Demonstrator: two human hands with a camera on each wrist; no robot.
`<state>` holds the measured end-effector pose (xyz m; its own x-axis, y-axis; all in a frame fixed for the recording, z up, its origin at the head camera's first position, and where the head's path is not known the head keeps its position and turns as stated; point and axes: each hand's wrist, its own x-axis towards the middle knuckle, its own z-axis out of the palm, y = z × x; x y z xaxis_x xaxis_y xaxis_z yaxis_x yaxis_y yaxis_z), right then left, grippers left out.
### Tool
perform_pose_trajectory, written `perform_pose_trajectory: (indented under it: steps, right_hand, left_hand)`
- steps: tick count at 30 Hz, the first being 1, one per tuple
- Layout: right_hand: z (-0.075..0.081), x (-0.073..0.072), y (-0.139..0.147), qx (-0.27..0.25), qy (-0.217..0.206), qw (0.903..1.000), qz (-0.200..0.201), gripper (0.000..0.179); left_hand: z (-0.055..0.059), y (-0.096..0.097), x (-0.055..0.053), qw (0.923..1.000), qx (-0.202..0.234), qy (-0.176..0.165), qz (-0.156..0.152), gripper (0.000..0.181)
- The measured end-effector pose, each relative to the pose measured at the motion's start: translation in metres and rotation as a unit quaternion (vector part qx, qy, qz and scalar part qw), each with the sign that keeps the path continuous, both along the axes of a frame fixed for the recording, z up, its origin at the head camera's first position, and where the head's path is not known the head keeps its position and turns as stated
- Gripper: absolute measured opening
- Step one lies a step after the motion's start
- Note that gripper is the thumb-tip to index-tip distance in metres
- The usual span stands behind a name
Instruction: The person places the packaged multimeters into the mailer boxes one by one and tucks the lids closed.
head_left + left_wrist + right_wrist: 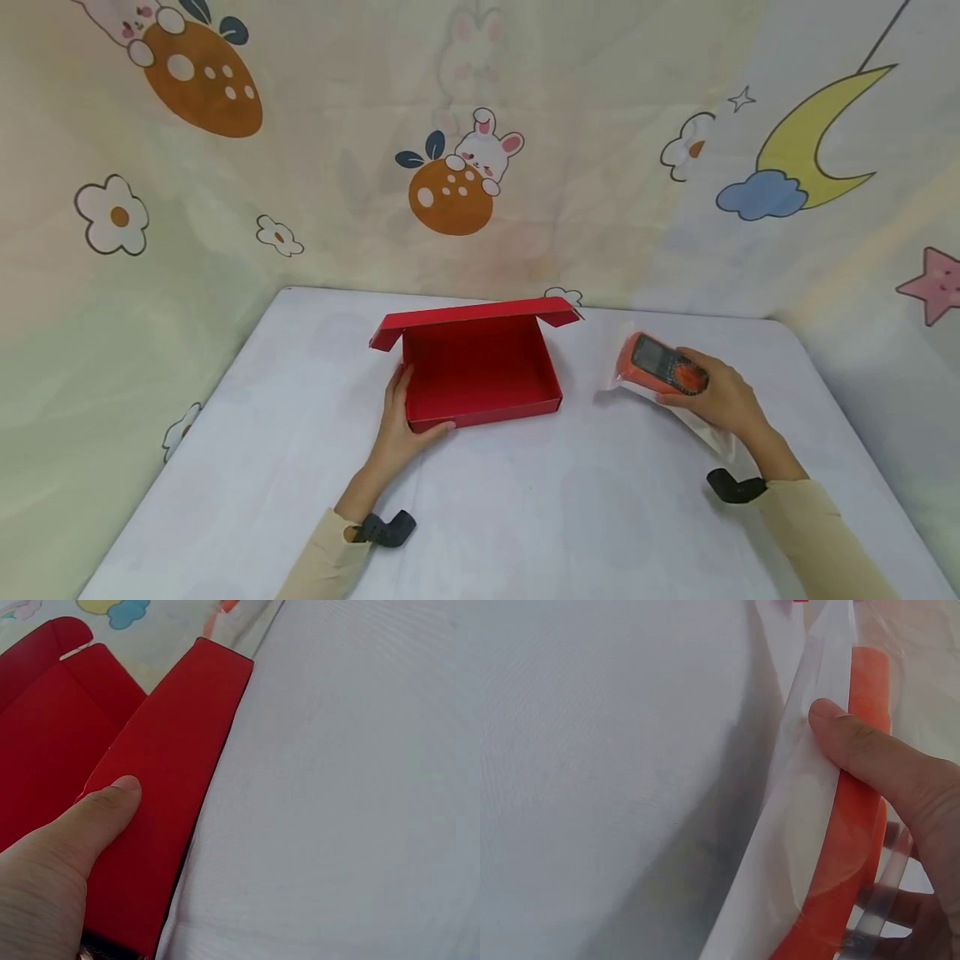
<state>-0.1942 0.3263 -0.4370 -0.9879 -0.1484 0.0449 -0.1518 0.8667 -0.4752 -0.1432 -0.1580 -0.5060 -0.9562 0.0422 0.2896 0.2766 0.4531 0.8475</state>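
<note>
A red cardboard box (480, 375) stands on the table with its lid raised at the back and its inside showing. My left hand (395, 429) holds the box at the near left corner. In the left wrist view the thumb (112, 806) lies on the front wall; the other fingers are mostly hidden. To the right of the box, my right hand (723, 396) grips an orange multimeter (652, 367) with a grey screen and a round dial. A clear plastic bag (791, 825) wraps it, and the right thumb (855, 739) presses its side through the plastic.
A white cloth covers the table (570, 517). Behind and beside it hangs a printed curtain (585, 183) with rabbits, flowers and a moon. A black strap-like piece sits at the left wrist (386, 529) and another at the right wrist (735, 487).
</note>
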Motion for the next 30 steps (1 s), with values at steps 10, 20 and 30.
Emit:
perform_pose_trajectory:
  steps: [10, 20, 30]
  right_hand:
    - [0.020, 0.014, -0.012, 0.012, -0.020, 0.9993, -0.028, 0.100]
    - [0.036, 0.029, -0.026, 0.001, -0.046, 0.9984, -0.034, 0.101]
    - [0.040, 0.036, -0.043, 0.002, -0.045, 0.9989, -0.013, 0.099]
  left_hand:
    - [-0.001, -0.001, 0.000, 0.9999, 0.000, 0.011, 0.000, 0.110]
    - [0.001, 0.000, -0.001, 1.0000, -0.004, -0.001, 0.002, 0.109]
    - [0.000, 0.000, 0.000, 1.0000, -0.004, 0.005, 0.002, 0.109]
